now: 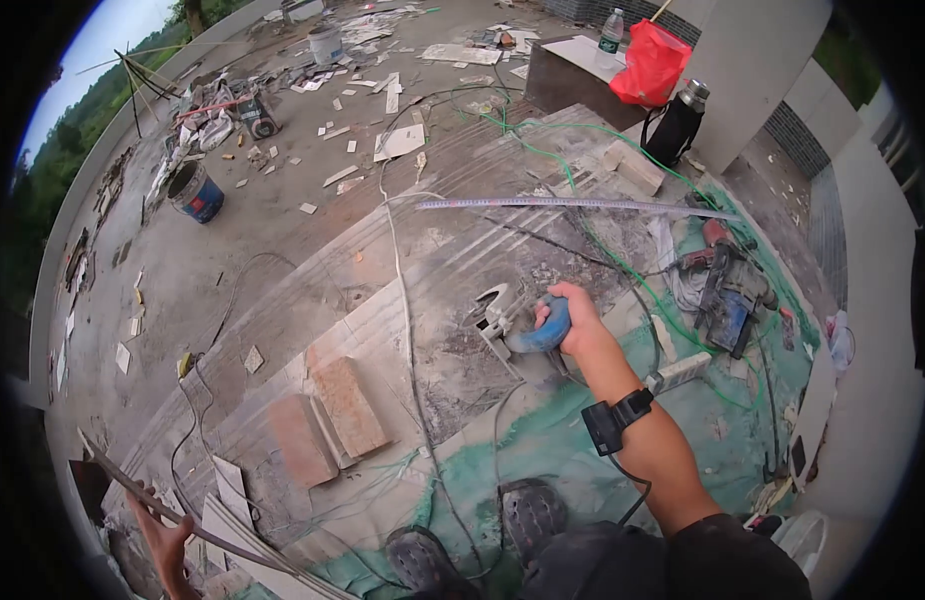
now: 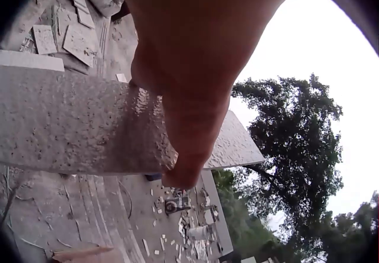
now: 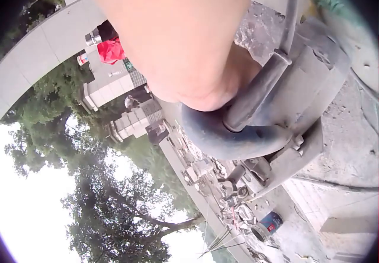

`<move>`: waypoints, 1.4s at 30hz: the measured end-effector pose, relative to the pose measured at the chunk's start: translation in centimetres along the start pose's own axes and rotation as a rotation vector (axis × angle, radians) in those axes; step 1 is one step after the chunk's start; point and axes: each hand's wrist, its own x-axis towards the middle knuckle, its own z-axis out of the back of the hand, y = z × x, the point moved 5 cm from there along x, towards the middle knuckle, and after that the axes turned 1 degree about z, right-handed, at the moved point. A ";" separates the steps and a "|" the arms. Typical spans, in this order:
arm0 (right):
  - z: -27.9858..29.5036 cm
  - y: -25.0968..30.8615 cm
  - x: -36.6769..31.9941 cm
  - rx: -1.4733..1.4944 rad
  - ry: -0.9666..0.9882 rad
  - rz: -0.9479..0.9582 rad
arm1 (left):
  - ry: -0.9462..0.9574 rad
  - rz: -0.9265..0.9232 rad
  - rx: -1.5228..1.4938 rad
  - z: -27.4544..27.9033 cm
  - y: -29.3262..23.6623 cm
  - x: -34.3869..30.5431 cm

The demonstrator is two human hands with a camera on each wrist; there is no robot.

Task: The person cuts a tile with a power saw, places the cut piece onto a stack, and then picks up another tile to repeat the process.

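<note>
My right hand [image 1: 578, 318] grips the blue curved handle of a dusty handheld circular saw [image 1: 494, 322]. The saw is low over the dusty work surface, its base plate to the left of the handle. In the right wrist view, the blue handle [image 3: 231, 142] curves below the hand, and a cord runs up from the grey motor body [image 3: 305, 76]. At the lower left, my left hand [image 1: 164, 540] holds a long stone slab by its edge. The left wrist view shows the slab's rough grey face [image 2: 65, 121], with fingers [image 2: 183, 168] curled over it.
Two reddish stone blocks [image 1: 350, 405] lie left of the saw. Cords cross the surface, a white one [image 1: 402, 300] near the saw. A measuring tape [image 1: 572, 203] stretches behind it. A blue power tool [image 1: 732, 305] lies on green netting at right. A black flask [image 1: 674, 125] stands beyond.
</note>
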 end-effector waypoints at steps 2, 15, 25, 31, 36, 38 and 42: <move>-0.7 -1.0 -1.6 -0.062 0.001 0.065 | 0.107 -0.159 0.104 -1.0 -4.0 0.8; -2.9 -5.8 -4.7 -0.310 0.189 -0.069 | 0.349 -0.506 0.088 -11.2 -18.9 -4.1; -17.6 -8.9 -18.6 -0.644 0.516 0.490 | 0.344 -0.584 0.082 -13.5 -18.1 -5.1; -26.9 -9.1 -26.2 -0.775 0.779 0.687 | 0.297 -0.610 0.033 -13.2 -18.4 -4.5; -32.3 -10.5 -30.5 -0.867 0.898 0.715 | 0.282 -0.580 0.013 -12.4 -17.8 -3.4; -33.4 -11.2 -31.5 -0.887 0.895 0.717 | 0.294 -0.591 0.000 -12.7 -17.1 -2.4; -33.9 -12.4 -32.0 -0.903 0.874 0.724 | 0.418 -0.621 0.019 -13.2 -17.8 0.4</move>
